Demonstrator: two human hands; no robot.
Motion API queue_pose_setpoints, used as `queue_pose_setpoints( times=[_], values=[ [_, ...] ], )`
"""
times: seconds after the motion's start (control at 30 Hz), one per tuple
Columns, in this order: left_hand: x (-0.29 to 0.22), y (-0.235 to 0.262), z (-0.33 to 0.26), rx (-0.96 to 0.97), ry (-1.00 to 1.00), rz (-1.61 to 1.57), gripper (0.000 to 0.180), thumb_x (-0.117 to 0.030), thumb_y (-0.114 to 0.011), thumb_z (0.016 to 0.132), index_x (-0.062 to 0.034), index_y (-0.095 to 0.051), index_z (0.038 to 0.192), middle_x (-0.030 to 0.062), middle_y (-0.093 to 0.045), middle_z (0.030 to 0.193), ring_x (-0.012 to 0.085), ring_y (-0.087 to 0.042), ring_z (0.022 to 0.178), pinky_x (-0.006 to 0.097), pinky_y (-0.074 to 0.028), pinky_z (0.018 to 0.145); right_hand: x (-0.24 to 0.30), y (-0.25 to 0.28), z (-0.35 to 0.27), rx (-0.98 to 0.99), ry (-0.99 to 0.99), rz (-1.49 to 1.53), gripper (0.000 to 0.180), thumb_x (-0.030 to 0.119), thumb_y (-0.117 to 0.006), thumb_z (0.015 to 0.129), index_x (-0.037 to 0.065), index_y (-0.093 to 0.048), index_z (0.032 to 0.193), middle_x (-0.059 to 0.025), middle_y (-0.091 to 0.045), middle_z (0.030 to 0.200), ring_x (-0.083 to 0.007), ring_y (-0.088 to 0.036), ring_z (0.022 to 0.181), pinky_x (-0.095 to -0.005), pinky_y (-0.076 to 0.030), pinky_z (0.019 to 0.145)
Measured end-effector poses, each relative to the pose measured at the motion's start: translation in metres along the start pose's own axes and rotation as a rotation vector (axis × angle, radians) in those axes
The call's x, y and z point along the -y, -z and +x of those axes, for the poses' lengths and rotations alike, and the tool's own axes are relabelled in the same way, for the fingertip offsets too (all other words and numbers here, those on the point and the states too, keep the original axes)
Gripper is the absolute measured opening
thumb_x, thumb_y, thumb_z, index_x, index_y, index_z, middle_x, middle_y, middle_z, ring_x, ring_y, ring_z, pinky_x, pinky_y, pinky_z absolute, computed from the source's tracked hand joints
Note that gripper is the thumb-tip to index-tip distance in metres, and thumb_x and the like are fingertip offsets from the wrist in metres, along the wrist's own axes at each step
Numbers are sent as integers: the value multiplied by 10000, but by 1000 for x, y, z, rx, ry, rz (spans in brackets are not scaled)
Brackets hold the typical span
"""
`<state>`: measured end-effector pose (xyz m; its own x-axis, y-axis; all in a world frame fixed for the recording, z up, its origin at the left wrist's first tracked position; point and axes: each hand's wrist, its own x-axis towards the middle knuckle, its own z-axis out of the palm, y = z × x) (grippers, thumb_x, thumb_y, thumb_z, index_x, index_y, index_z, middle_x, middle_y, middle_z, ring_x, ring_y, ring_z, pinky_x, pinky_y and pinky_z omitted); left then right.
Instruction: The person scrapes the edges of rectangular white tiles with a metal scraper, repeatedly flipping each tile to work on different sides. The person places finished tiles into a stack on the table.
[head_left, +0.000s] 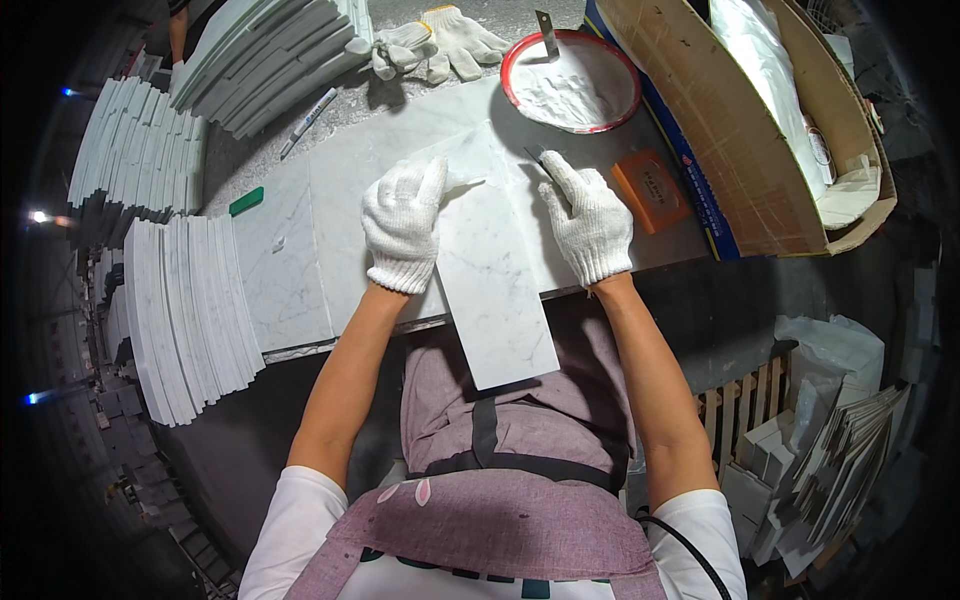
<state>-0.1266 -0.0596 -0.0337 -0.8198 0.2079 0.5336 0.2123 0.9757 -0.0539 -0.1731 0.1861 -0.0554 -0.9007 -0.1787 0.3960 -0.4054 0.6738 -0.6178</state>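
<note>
A long white marble strip (495, 290) lies on the worktop with its near end sticking out over the table edge toward my apron. My left hand (403, 225), in a white knit glove, grips the strip's left edge near its far end. My right hand (590, 220), also gloved, rests by the strip's right edge and holds a small dark blade or scraper (535, 155) whose tip points at the strip's far corner.
A red-rimmed bowl of white paste (572, 85) with a putty knife stands behind. An orange block (650, 188), a cardboard box (740, 130), spare gloves (440, 45), a marker (308, 122) and stacks of marble tiles (185, 310) surround the slab-covered table (290, 270).
</note>
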Motion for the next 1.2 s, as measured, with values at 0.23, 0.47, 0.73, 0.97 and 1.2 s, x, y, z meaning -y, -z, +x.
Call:
queue_pose_setpoints(
  times=[0.23,0.47,0.73,0.97,1.2],
  values=[
    [1,-2,-2,0,-3,17,474,-105,-726,834,-111,-677,1306,74,-702,1178,299,-609,1153,447,-445,990,-2,-2,0,-8,8,-2,350,298,-710,928,270,-678,1275,-48,-662,892,-251,-677,754,-392,-546,643],
    [2,-3,-1,-26,-31,-2,464,-117,-738,837,-100,-680,1297,77,-700,1138,309,-615,1117,447,-459,952,-1,-2,0,-14,10,6,351,294,-711,927,271,-679,1275,-49,-658,881,-247,-673,742,-389,-540,634],
    [1,-3,1,-41,-30,-41,445,-109,-732,842,-94,-685,1284,92,-696,1136,310,-620,1092,456,-462,945,0,-1,0,-3,3,-7,349,292,-713,926,267,-679,1272,-52,-659,881,-251,-674,743,-392,-542,638],
    [-1,0,1,-73,42,-67,481,-77,-746,802,-93,-686,1279,79,-697,1140,306,-626,1100,449,-470,935,1,-1,-1,-9,0,-8,345,298,-711,925,277,-679,1268,-55,-662,882,-253,-681,768,-402,-545,645],
    [1,13,-8,-89,577,-487,427,43,-661,904,-52,-618,1318,119,-647,1264,232,-629,1127,371,-507,1005,5,3,1,13,-10,1,345,299,-699,935,277,-677,1279,-63,-669,908,-260,-682,788,-401,-550,662]
  ],
)
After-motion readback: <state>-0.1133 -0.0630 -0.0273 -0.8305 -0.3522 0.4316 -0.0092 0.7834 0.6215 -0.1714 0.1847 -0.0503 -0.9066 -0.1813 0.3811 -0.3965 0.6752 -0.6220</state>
